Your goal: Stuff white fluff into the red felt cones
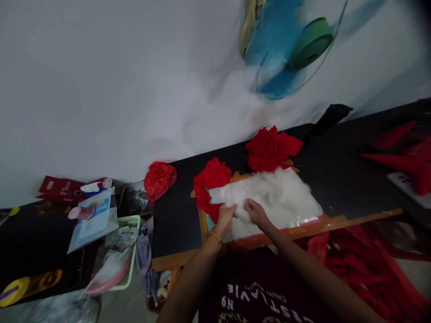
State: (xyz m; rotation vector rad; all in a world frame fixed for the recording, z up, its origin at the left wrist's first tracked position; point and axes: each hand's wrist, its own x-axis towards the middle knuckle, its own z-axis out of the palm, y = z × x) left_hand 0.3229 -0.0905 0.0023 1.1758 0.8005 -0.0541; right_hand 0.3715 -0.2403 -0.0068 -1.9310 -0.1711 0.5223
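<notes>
White fluffy stuffing (279,193) is heaped on a pale sheet (242,231) taped to the black table. At the heap's left end, my left hand (226,215) pinches a tuft of it, a yellow bangle on the wrist. My right hand (255,212) grips the same tuft from the other side, fingers curled. A folded piece of red fabric (212,179) lies just left of the stuffing, close to my left hand. Behind the heap sits a pile of red fabric pieces (271,148).
A red plastic bag (160,180) rests on the table's left corner. To the right are a black object (330,120) and red cone-shaped pieces (392,137). A blue fan (279,45) hangs on the wall. A pale green basket (134,251) stands at left; red material (360,269) lies below right.
</notes>
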